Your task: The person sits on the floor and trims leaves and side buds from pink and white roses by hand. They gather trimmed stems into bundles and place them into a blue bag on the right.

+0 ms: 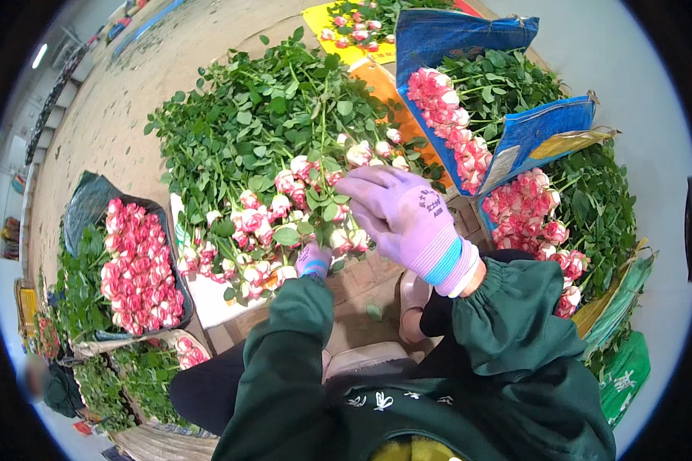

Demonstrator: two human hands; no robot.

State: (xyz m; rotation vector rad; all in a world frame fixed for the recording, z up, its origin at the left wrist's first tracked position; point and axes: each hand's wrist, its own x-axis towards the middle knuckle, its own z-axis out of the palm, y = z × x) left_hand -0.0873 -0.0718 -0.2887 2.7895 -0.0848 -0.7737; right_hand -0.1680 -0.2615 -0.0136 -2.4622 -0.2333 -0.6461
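Both my hands wear lilac gloves with blue bands at the cuffs. My right hand [400, 211] is open, its fingers stretched leftward over pink-and-white roses [351, 240] and palm down. Leaves and blooms hide part of my left hand [313, 259], lower and to the left. It looks closed at the near edge of the rose pile, but what it grips is hidden. In front of me lies a broad heap of cut roses, with blooms toward me and leafy green stems [246, 115] pointing away.
Packed pink roses [142, 265] fill a dark-lined container at left. At right, blue wrapping sheets [542, 131] separate bunches of roses [519, 203]. More roses lie on a yellow sheet [315, 27] at the far side. Loose leaves dot the floor [123, 100].
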